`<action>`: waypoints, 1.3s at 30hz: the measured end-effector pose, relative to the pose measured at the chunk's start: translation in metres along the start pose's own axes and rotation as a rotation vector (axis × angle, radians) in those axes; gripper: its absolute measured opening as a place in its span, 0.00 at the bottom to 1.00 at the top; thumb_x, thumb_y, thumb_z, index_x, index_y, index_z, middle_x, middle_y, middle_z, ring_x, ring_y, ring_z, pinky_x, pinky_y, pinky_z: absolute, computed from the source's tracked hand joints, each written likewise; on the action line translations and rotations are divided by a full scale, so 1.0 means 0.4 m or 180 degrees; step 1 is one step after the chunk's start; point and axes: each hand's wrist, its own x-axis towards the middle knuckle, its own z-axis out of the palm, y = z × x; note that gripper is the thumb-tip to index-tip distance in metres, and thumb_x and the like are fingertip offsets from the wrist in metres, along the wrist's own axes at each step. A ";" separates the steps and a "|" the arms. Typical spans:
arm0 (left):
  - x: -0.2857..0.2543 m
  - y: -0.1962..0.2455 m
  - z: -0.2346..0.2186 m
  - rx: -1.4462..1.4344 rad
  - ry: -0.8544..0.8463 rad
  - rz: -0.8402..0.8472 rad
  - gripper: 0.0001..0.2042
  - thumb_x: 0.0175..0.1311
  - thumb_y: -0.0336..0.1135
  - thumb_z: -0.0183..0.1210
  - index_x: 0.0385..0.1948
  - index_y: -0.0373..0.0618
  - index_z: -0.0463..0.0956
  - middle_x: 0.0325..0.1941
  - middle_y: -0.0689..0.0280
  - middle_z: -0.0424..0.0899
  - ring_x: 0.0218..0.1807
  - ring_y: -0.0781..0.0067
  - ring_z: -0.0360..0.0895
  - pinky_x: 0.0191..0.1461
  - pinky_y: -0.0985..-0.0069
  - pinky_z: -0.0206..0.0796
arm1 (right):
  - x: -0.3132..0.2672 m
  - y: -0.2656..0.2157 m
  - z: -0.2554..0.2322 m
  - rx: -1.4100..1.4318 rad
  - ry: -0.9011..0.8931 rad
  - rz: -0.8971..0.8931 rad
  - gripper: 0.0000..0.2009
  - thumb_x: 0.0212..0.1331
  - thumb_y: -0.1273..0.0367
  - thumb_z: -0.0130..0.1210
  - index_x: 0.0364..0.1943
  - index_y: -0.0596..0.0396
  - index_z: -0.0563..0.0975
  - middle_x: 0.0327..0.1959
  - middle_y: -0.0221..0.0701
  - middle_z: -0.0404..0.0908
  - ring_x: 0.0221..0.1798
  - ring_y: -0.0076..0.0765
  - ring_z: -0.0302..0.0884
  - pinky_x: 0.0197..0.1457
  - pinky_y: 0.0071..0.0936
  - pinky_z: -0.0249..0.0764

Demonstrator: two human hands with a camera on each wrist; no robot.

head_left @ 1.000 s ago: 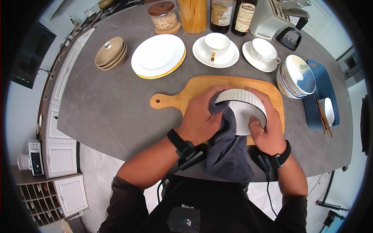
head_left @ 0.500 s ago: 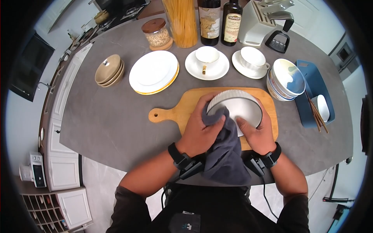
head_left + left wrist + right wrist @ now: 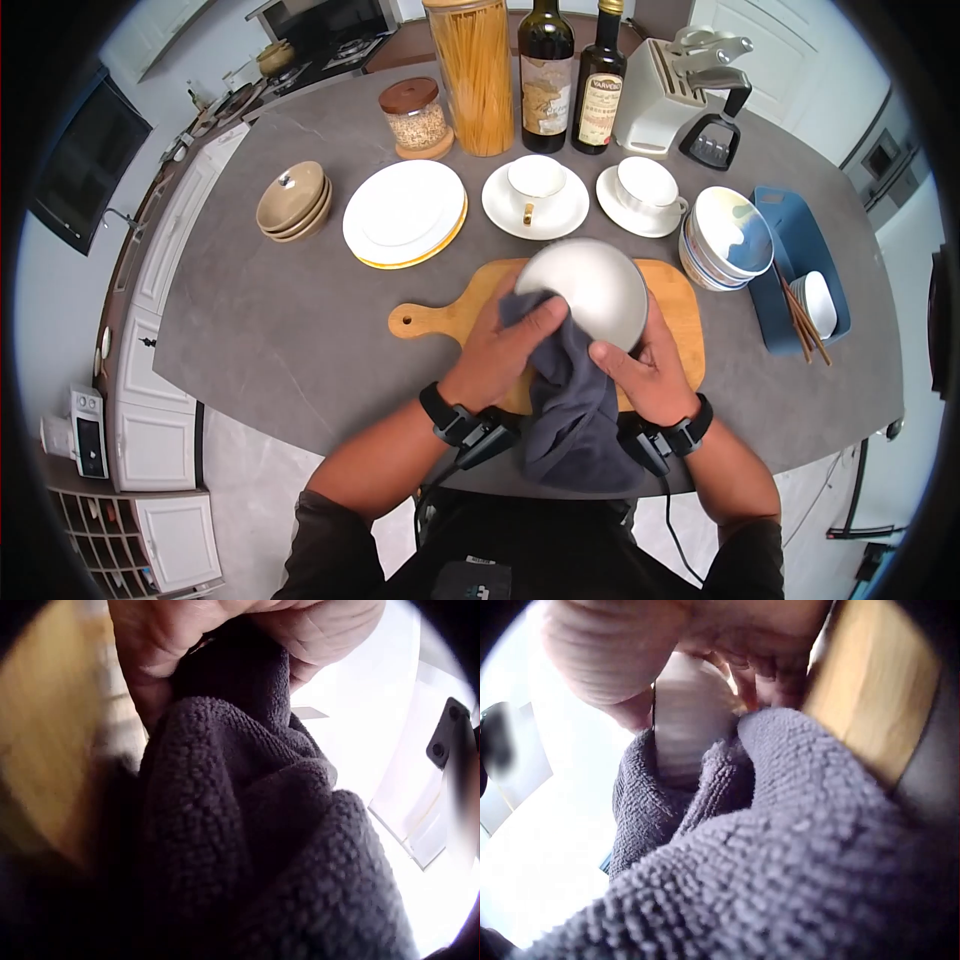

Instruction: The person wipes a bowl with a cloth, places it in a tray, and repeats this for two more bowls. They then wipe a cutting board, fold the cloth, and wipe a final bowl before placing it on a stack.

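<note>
A kitchen with white cabinets surrounds a grey table point(image 3: 290, 330). Across its near middle lies a wooden cutting board point(image 3: 430, 320), handle toward the left. At the right stands a blue basket point(image 3: 791, 232), holding small white bowls point(image 3: 819, 304), with brown chopsticks point(image 3: 800, 315) leaning over its near side.

Along the far side stand a tall container of pasta point(image 3: 472, 85), two dark bottles point(image 3: 546, 90), a pale knife block point(image 3: 655, 105) and a lidded jar point(image 3: 418, 122). Nearer are stacked white plates point(image 3: 405, 213), two cups on saucers point(image 3: 537, 195), tan bowls point(image 3: 292, 200) at the left and patterned bowls point(image 3: 728, 235) beside the basket.

A dark grey cloth point(image 3: 570, 420) hangs from the left hand point(image 3: 497, 352), its upper part against a white bowl point(image 3: 590, 290). The bowl is held tilted above the cutting board, its inside showing, between the two hands. The left hand's fingers are bent around cloth and bowl, the thumb pressing cloth at the rim. The right hand point(image 3: 655, 372) grips the opposite side, fingers curled behind the bowl, thumb at its near edge.
</note>
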 end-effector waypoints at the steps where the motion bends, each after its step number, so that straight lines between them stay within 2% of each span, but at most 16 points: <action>1: -0.003 0.001 0.008 0.0174 -0.0093 -0.0062 0.30 0.82 0.43 0.64 0.77 0.38 0.65 0.68 0.63 0.80 0.67 0.75 0.78 0.73 0.71 0.71 | -0.001 0.001 -0.003 -0.0023 0.0103 0.0227 0.41 0.71 0.72 0.68 0.83 0.61 0.57 0.76 0.39 0.70 0.77 0.34 0.68 0.82 0.35 0.63; 2: -0.002 0.002 0.005 0.0166 -0.0101 -0.0032 0.30 0.82 0.43 0.64 0.77 0.38 0.65 0.68 0.63 0.80 0.67 0.75 0.78 0.73 0.71 0.71 | -0.001 0.003 -0.006 -0.0046 0.0207 0.0457 0.38 0.72 0.74 0.64 0.82 0.61 0.58 0.76 0.39 0.70 0.77 0.35 0.68 0.82 0.35 0.63; 3: 0.000 0.001 -0.004 0.0097 -0.0228 -0.0103 0.33 0.81 0.47 0.65 0.78 0.38 0.65 0.68 0.62 0.80 0.68 0.75 0.77 0.74 0.71 0.70 | 0.000 0.007 -0.013 -0.0379 0.0183 0.0277 0.33 0.74 0.77 0.57 0.81 0.61 0.60 0.74 0.41 0.73 0.75 0.35 0.71 0.79 0.34 0.66; 5: -0.001 0.003 -0.016 0.0130 -0.0419 -0.0202 0.37 0.81 0.59 0.61 0.78 0.39 0.65 0.70 0.61 0.80 0.71 0.73 0.77 0.75 0.69 0.70 | 0.001 0.003 -0.018 -0.0511 0.0186 0.0286 0.31 0.74 0.76 0.57 0.80 0.62 0.62 0.70 0.41 0.77 0.73 0.34 0.74 0.77 0.33 0.69; 6: 0.002 0.000 -0.028 0.0128 -0.0416 -0.0190 0.37 0.81 0.59 0.61 0.78 0.39 0.65 0.70 0.61 0.80 0.71 0.73 0.77 0.75 0.69 0.70 | 0.002 0.003 -0.018 -0.0626 0.0208 0.0307 0.29 0.75 0.75 0.58 0.78 0.63 0.65 0.67 0.40 0.80 0.70 0.34 0.77 0.75 0.32 0.71; 8: 0.011 -0.008 -0.059 -0.0199 -0.0869 -0.0348 0.43 0.80 0.68 0.54 0.81 0.39 0.61 0.78 0.58 0.75 0.76 0.67 0.76 0.80 0.63 0.68 | 0.004 0.005 -0.020 -0.0654 0.0252 0.0328 0.27 0.75 0.74 0.58 0.75 0.63 0.68 0.63 0.40 0.83 0.67 0.33 0.79 0.73 0.32 0.73; 11: 0.002 0.028 -0.057 -0.0738 -0.1119 -0.0841 0.38 0.82 0.64 0.55 0.78 0.40 0.66 0.74 0.60 0.79 0.72 0.70 0.78 0.77 0.67 0.71 | 0.006 0.003 -0.031 -0.0670 0.0261 0.0468 0.22 0.75 0.73 0.59 0.69 0.65 0.74 0.57 0.39 0.86 0.60 0.32 0.83 0.68 0.31 0.76; 18: -0.001 0.043 -0.047 -0.0314 -0.1401 -0.1018 0.37 0.81 0.61 0.59 0.78 0.42 0.66 0.74 0.61 0.80 0.73 0.68 0.79 0.77 0.65 0.71 | 0.013 -0.006 -0.027 -0.0806 0.0100 0.0547 0.17 0.78 0.68 0.62 0.62 0.66 0.79 0.52 0.37 0.86 0.54 0.29 0.83 0.61 0.29 0.78; 22: 0.002 0.037 -0.047 -0.0508 -0.0851 -0.0978 0.36 0.81 0.61 0.58 0.78 0.43 0.67 0.73 0.59 0.81 0.73 0.65 0.80 0.77 0.63 0.73 | 0.015 -0.006 -0.030 -0.0459 0.0189 0.0627 0.21 0.79 0.63 0.63 0.65 0.66 0.78 0.53 0.34 0.86 0.55 0.25 0.81 0.61 0.27 0.77; 24: 0.008 0.041 -0.050 -0.0698 -0.0659 -0.0898 0.36 0.81 0.62 0.57 0.78 0.44 0.67 0.73 0.59 0.81 0.72 0.65 0.80 0.76 0.62 0.73 | 0.012 0.010 -0.030 0.0093 0.0301 0.0302 0.25 0.78 0.62 0.65 0.69 0.66 0.75 0.53 0.32 0.86 0.54 0.21 0.81 0.60 0.24 0.77; 27: 0.017 0.055 -0.061 -0.0999 -0.0482 -0.0334 0.36 0.82 0.66 0.51 0.76 0.44 0.68 0.72 0.57 0.82 0.72 0.62 0.81 0.75 0.58 0.75 | 0.003 0.009 -0.047 -0.0060 0.0123 0.0226 0.28 0.75 0.64 0.68 0.72 0.65 0.73 0.54 0.30 0.86 0.52 0.20 0.81 0.60 0.23 0.78; 31: 0.022 0.057 -0.057 -0.1035 -0.0334 -0.0119 0.38 0.81 0.68 0.51 0.77 0.44 0.68 0.72 0.57 0.82 0.71 0.60 0.82 0.74 0.57 0.76 | -0.011 -0.010 -0.042 -0.0631 -0.0296 0.0695 0.23 0.74 0.69 0.68 0.68 0.63 0.78 0.47 0.25 0.87 0.46 0.17 0.81 0.51 0.22 0.78; 35: 0.027 0.063 -0.057 -0.1153 -0.0321 -0.0059 0.40 0.79 0.70 0.51 0.77 0.44 0.68 0.73 0.56 0.82 0.71 0.59 0.83 0.73 0.57 0.77 | -0.015 0.015 -0.090 -0.0874 -0.0358 0.0897 0.17 0.75 0.69 0.67 0.63 0.62 0.81 0.44 0.24 0.88 0.43 0.15 0.79 0.47 0.21 0.76; 37: 0.028 0.068 -0.053 -0.1194 -0.0303 -0.0053 0.40 0.79 0.70 0.51 0.77 0.45 0.68 0.73 0.56 0.82 0.71 0.59 0.83 0.73 0.57 0.77 | -0.006 0.018 -0.116 0.0274 0.0220 0.0947 0.14 0.76 0.69 0.64 0.58 0.63 0.83 0.49 0.29 0.90 0.46 0.19 0.84 0.51 0.23 0.80; 38: 0.025 0.074 -0.047 -0.1149 -0.0138 -0.0091 0.40 0.79 0.71 0.51 0.77 0.45 0.68 0.74 0.55 0.81 0.72 0.55 0.82 0.75 0.54 0.76 | -0.007 0.011 -0.117 0.0263 0.0200 0.0946 0.14 0.76 0.69 0.64 0.58 0.63 0.83 0.49 0.29 0.90 0.46 0.19 0.84 0.51 0.23 0.80; 39: 0.024 0.079 -0.044 -0.1103 0.0033 -0.0126 0.40 0.78 0.71 0.51 0.77 0.45 0.68 0.75 0.54 0.80 0.73 0.52 0.81 0.77 0.51 0.74 | -0.006 -0.016 -0.109 0.0854 0.0529 0.0766 0.13 0.76 0.69 0.63 0.58 0.63 0.83 0.50 0.32 0.90 0.48 0.24 0.86 0.54 0.26 0.81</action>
